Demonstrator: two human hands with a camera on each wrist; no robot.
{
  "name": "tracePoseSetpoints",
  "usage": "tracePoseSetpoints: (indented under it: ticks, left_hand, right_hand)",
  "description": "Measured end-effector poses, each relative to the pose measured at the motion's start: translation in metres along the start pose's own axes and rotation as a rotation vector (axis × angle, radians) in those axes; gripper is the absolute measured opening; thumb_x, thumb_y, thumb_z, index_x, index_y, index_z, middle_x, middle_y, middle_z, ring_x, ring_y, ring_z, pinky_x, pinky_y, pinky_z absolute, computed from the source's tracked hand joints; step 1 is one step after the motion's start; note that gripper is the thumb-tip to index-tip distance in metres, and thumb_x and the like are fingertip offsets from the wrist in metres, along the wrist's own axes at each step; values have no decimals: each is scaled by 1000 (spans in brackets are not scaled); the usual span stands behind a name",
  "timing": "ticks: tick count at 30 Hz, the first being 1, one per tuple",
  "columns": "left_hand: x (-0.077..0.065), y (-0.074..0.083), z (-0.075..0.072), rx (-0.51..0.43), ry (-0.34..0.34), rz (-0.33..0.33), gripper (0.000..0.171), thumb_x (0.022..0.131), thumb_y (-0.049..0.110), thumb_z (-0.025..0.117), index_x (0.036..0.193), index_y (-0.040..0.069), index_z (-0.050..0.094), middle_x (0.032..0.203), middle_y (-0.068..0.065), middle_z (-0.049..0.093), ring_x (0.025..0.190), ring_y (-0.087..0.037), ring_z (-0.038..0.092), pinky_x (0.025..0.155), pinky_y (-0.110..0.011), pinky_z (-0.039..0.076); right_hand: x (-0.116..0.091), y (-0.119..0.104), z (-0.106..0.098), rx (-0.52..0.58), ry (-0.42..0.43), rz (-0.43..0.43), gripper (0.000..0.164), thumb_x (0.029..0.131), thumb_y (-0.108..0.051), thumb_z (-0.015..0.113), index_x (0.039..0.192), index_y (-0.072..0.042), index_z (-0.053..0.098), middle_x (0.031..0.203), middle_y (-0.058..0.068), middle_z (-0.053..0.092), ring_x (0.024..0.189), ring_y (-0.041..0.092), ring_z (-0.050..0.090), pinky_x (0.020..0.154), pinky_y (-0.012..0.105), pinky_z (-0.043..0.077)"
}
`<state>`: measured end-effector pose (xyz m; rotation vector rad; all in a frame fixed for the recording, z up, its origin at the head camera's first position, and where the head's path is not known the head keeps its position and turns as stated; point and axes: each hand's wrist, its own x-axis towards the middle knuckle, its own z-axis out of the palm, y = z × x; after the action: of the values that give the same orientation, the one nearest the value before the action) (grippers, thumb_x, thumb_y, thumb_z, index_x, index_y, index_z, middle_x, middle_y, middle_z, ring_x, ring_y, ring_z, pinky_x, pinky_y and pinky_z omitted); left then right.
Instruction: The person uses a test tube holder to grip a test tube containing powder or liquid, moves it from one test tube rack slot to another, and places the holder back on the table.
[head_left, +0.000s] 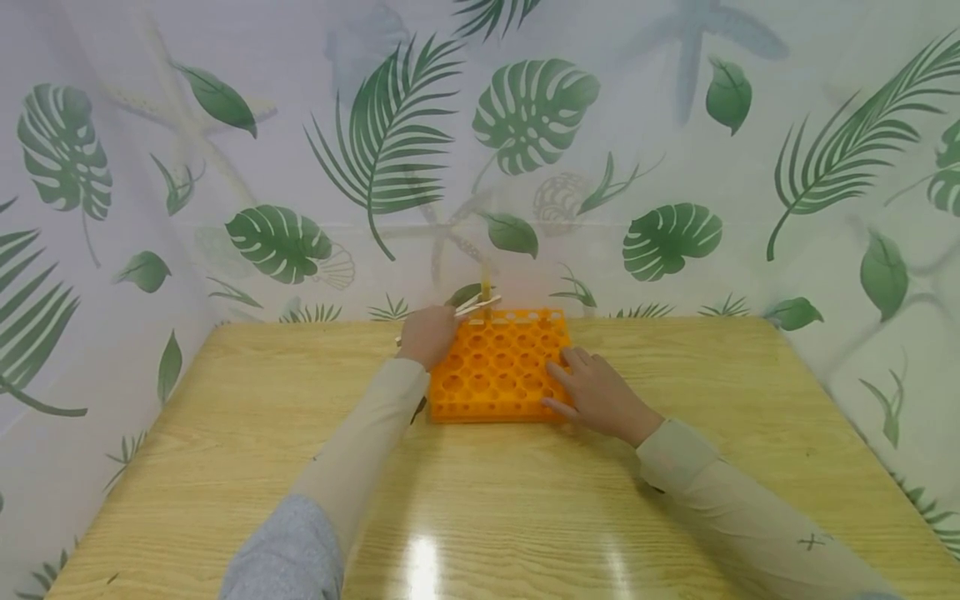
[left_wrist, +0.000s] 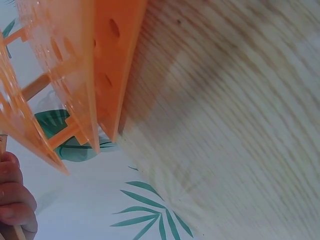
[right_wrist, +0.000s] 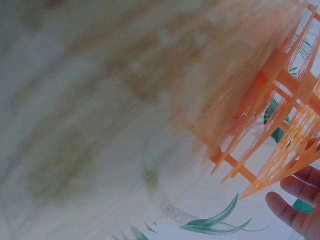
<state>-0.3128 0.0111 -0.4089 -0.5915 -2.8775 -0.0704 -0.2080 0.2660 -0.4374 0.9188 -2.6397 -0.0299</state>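
While my L hand (head_left: 429,336) grips the wooden clamp (head_left: 478,307) by the tube (head_left: 487,288), my R hand (head_left: 603,397), fingers spread, prob. steadies the rack (head_left: 487,411)

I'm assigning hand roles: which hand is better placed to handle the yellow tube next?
Probably the left hand: it holds pale tongs close to the tube, while the right hand touches the orange rack, farther away.
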Motion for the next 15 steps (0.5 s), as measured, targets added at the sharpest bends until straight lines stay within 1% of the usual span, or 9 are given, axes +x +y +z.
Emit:
tracePoseSetpoints:
  ticks: [6, 11, 15]
  left_hand:
    - [2, 0, 0, -26, 3, -23, 38, 95, 38, 52, 83, 5, 66, 69, -10, 67, 59, -25, 64, 51, -39, 53]
    - [2, 0, -2, -23, -3, -24, 39, 95, 39, 52, 80, 6, 65, 67, -9, 66, 58, -24, 63, 49, -38, 52]
    - [4, 0, -3, -15, -23, -22, 39, 96, 39, 50, 82, 6, 65, 68, -8, 66, 58, -23, 63, 50, -37, 51]
  right_hand:
    - [0, 1, 0, -10, -14, 4, 41, 88, -46, 60, 107, -9, 57, 92, 11, 50, 78, 24, 44, 60, 33, 38]
    - [1, 1, 0, -12, -1, -3, 42, 88, -46, 60, 106, -9, 57, 91, 11, 51, 78, 23, 45, 60, 33, 38]
    - [1, 1, 0, -14, -5, -3, 42, 88, -46, 60, 107, -8, 58, 92, 11, 51, 79, 24, 45, 60, 33, 39]
